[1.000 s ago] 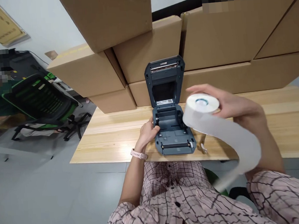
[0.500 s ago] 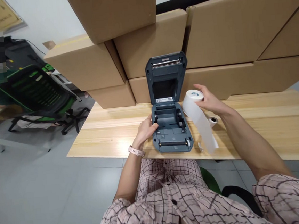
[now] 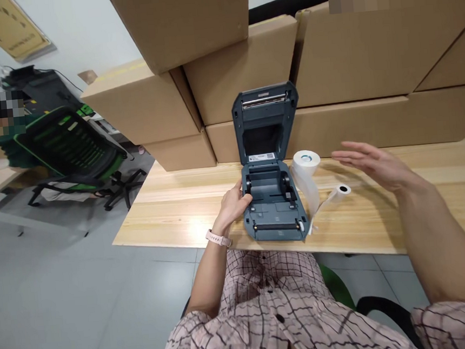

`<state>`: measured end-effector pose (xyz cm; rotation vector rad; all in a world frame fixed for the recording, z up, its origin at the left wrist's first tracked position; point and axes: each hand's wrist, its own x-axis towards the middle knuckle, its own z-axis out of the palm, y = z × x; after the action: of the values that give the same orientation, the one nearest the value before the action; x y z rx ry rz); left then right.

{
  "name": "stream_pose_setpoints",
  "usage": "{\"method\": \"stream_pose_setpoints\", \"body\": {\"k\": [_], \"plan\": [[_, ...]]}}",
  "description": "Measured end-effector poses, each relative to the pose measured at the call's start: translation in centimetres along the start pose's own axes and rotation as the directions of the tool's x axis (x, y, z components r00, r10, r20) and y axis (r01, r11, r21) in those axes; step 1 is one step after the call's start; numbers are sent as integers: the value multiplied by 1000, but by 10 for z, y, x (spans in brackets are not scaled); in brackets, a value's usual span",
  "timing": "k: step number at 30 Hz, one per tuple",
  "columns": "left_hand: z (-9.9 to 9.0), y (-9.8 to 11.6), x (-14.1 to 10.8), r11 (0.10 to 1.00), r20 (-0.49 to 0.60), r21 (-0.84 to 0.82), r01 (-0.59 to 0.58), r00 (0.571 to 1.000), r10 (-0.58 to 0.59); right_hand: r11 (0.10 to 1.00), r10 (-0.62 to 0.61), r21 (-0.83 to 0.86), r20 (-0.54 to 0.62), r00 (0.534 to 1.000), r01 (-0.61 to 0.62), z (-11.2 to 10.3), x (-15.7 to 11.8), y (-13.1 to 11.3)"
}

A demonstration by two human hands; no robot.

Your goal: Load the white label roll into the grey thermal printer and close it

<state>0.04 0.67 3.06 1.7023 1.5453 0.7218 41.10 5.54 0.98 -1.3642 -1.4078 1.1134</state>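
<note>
Printer [image 3: 275,209] is standing on the tabletop [image 3: 178,201], lid [image 3: 266,118] tilted up and back, compartment [image 3: 267,183] facing up. Left hand [image 3: 233,204] is grasping its left edge, thumb over the rim, apparently steadying it. Right hand [image 3: 382,167] is hovering released to the right of the printer, fingers extended, touching nothing.

Step, my read: printer is being held open and steady, with both rolls sitting outside it. Large paper roll [image 3: 306,162] is standing on end just right of the printer, its loose strip [image 3: 308,190] trailing toward the printer's front right corner. Small roll [image 3: 339,192] is lying on its side farther right of the printer, black core showing, its narrow-looking strip [image 3: 320,208] running back to the same corner. Strips are meeting or overlapping there, can't tell which.

Handling, my read: any move on the large roll is calling for a grip on its body, strip kept free of the small one's tail and the printer edge, left hand keeping the printer steady.

Count: 1 printer, 1 lid, 2 rolls, 2 strips, 2 hands. Behind the printer, at least 7 cardboard boxes [image 3: 243,67] are showing, some cut off by the frame, so exact number can't be told
</note>
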Motion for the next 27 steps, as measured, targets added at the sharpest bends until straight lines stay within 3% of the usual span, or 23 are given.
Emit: {"method": "stream_pose_setpoints", "body": {"k": [3, 6, 10, 13, 15, 16, 17, 18, 19, 20, 21, 22, 23, 25, 27], "plan": [[0, -1, 0, 1000, -8, -17, -2, 1000, 2, 989, 46, 135, 154, 987, -67, -12, -32, 26], [0, -1, -1, 1000, -13, -30, 4, 1000, -4, 998, 26, 53, 275, 961, -42, 2, -56, 38], [0, 1, -2, 999, -12, -39, 14, 1000, -15, 997, 57, -59, 269, 961, -43, 31, -63, 31], [1, 1, -2, 999, -17, -47, 3, 1000, -4, 996, 84, 8, 268, 960, -89, 33, -67, 26], [1, 0, -2, 999, -22, -49, -5, 1000, 4, 992, -14, 129, 210, 978, -13, 25, -73, 20], [1, -1, -2, 999, -21, -53, -10, 1000, 9, 974, -125, 212, 213, 969, 79, 22, -75, 13], [2, -2, -2, 998, -19, -60, -15, 1000, 14, 938, -260, 296, 254, 932, 181, 22, -76, 3], [2, -3, -2, 997, -19, -70, -19, 1000, 18, 894, -384, 370, 341, 858, 253, 25, -76, -10], [3, -4, -1, 996, -20, -83, -21, 1000, 20, 860, -478, 421, 467, 744, 289, 32, -74, -27], [3, -5, -1, 995, -24, -97, -19, 1000, 17, 861, -503, 412, 596, 626, 299, 43, -71, -46], [4, -7, -1, 994, -29, -109, -15, 1000, 12, 892, -449, 323, 713, 538, 316, 58, -66, -65], [5, -7, -1, 993, -33, -120, -9, 999, 5, 903, -381, 191, 768, 515, 384, 76, -59, -83], [6, -8, -1, 992, -35, -127, -4, 999, -1, 885, -311, 18, 767, 561, 466, 96, -52, -97], [7, -9, -3, 992, -36, -126, 1, 999, -6, 777, -284, -242, 689, 667, 581, 134, -37, -111], [8, -8, -5, 995, -42, -104, 10, 999, -14, 650, -277, -417, 649, 709, 636, 162, -27, -107]]}}
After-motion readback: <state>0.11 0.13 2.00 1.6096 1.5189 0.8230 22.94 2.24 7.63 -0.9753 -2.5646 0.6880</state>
